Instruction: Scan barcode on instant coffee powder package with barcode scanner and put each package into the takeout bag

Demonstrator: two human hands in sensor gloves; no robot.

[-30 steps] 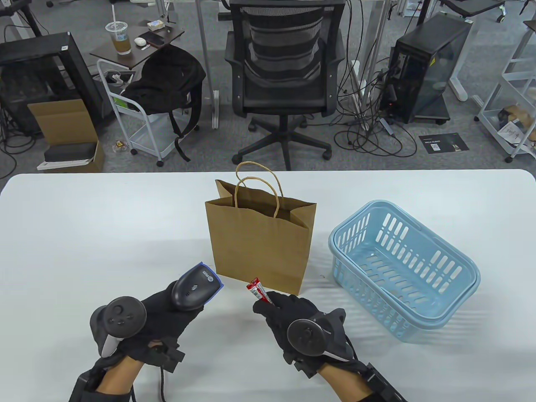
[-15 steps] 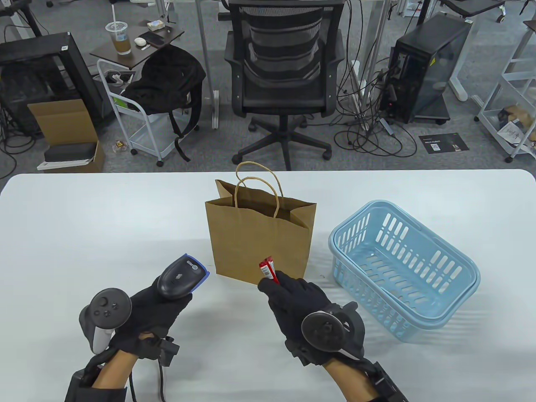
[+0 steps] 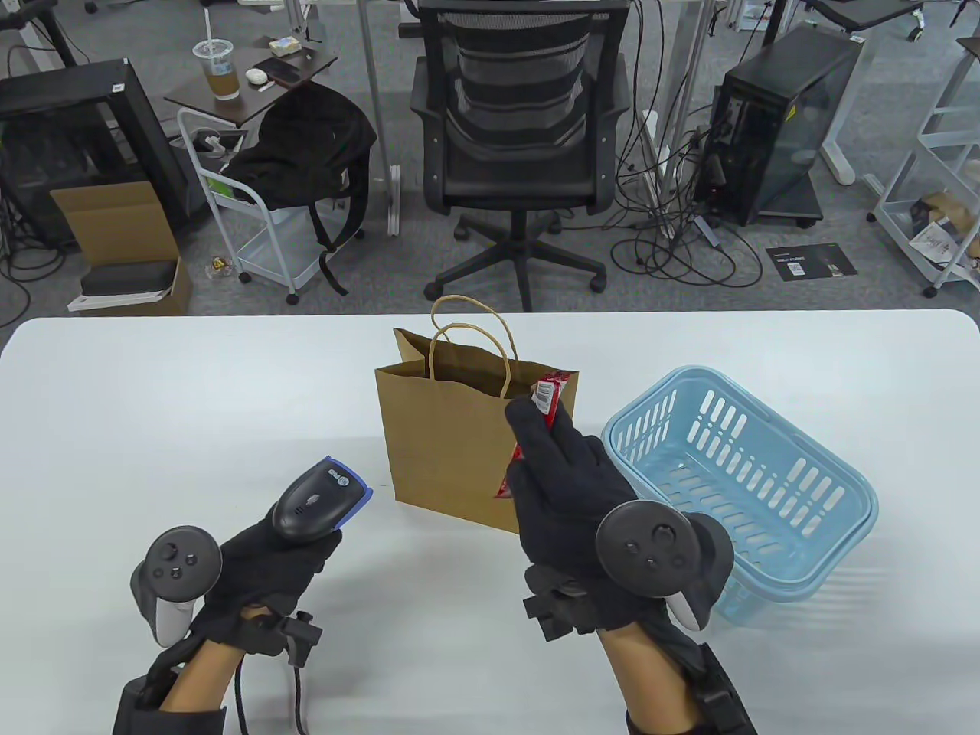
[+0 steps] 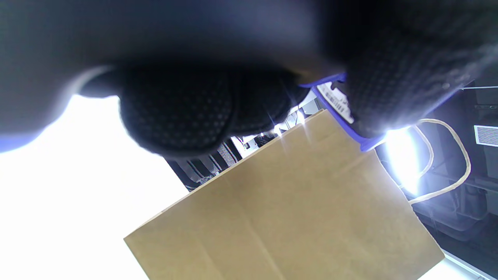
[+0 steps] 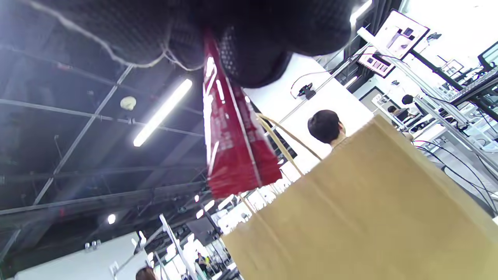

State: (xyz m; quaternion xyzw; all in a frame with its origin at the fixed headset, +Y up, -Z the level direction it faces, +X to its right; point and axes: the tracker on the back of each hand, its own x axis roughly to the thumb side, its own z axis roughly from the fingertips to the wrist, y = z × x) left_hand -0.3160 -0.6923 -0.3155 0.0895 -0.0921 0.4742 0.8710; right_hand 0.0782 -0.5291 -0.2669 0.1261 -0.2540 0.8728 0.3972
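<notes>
A brown paper takeout bag [image 3: 452,444] stands open in the middle of the white table [image 3: 191,398]. My right hand [image 3: 555,459] pinches red coffee stick packages [image 3: 550,392], raised level with the bag's right rim. In the right wrist view the red packages [image 5: 233,147] hang from my fingers beside the bag [image 5: 362,217]. My left hand [image 3: 268,551] grips a grey barcode scanner [image 3: 314,501] with a blue front rim, left of the bag and pointing toward it. The left wrist view shows the bag [image 4: 288,217] and the scanner's blue rim [image 4: 342,120].
A light blue plastic basket [image 3: 766,490] sits right of the bag, close to my right wrist; no packages show inside it. Beyond the table's far edge stand an office chair [image 3: 521,138], a cart and a computer tower.
My right hand has risen with the red packages from the bag's lower front to its top right rim. My left hand with the scanner has drifted left and slightly toward me.
</notes>
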